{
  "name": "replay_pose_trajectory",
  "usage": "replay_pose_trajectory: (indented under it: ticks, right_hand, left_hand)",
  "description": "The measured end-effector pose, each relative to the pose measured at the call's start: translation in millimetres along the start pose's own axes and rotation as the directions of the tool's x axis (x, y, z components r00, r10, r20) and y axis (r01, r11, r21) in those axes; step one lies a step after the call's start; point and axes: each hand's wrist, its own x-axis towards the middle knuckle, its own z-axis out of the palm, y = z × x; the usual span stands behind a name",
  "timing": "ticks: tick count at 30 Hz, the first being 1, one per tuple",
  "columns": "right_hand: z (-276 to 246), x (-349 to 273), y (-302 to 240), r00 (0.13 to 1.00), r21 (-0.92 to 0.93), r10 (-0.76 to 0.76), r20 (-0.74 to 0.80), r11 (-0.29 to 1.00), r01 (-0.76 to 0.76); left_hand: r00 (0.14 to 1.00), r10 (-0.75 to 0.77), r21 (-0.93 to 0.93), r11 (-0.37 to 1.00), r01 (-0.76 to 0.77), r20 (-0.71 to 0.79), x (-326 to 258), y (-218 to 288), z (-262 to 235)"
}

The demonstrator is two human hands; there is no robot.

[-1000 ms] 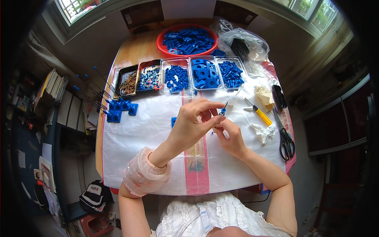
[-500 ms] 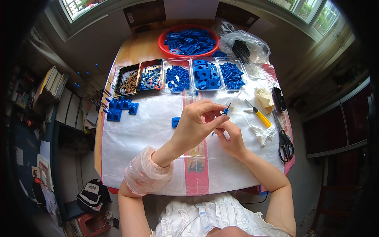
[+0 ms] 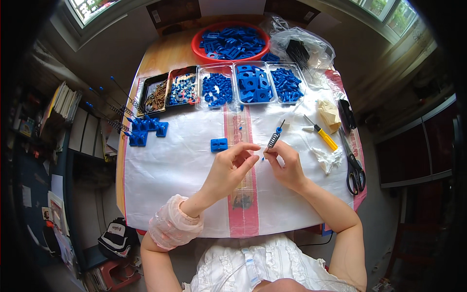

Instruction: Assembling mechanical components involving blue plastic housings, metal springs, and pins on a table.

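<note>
One hand, the right hand [image 3: 288, 168], pinches the lower end of a black coiled metal spring [image 3: 273, 142], tilted, seemingly to keep its coils and blue plastic collar [image 3: 278, 130] unobstructed. The left hand [image 3: 229, 169], empty with fingers parted, hovers just beside, near a rectangular blue plastic block [image 3: 219, 144]. Beyond, small blue plastic parts [image 3: 288, 85] lie in shallow rectangular trays [image 3: 148, 90], apparently sorted within reach.

Person before us, left forearm [image 3: 196, 207] and right forearm [image 3: 325, 205] angled forward and inward, left hand [image 3: 232, 165] with thumb and index finger parted, right hand [image 3: 287, 166] just beside it, thumb and fingers drawn into a pinch
</note>
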Motion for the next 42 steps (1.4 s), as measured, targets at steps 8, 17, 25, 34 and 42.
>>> replay_pose_trajectory:
  ticks: [8,17,25,34,42]
  right_hand:
    - [-0.4,0.5,2.0,1.0,0.0,-0.007,0.0,1.0,0.007]
    - [-0.5,1.1,0.8,1.0,-0.008,-0.009,0.003,1.0,0.009]
    - [-1.1,1.6,0.6,1.0,-0.016,-0.011,0.012,1.0,0.011]
    - [-0.7,2.6,-2.3,1.0,-0.004,0.004,0.005,1.0,-0.004]
    - [-1.8,3.1,-3.4,1.0,-0.024,0.008,0.02,1.0,-0.008]
  left_hand:
    - [0.996,-0.07,0.045,0.997,0.068,0.049,-12.0,-30.6,19.4]
    - [0.991,-0.098,-0.103,0.989,0.107,0.097,-16.7,-38.2,16.2]
    - [0.963,-0.137,-0.517,0.821,0.243,0.234,-5.2,-44.9,4.2]
    - [0.95,-0.132,-0.703,0.645,0.3,0.284,4.6,-47.3,-0.8]
    - [0.942,-0.173,-0.743,0.58,0.332,0.286,5.5,-49.1,-4.5]
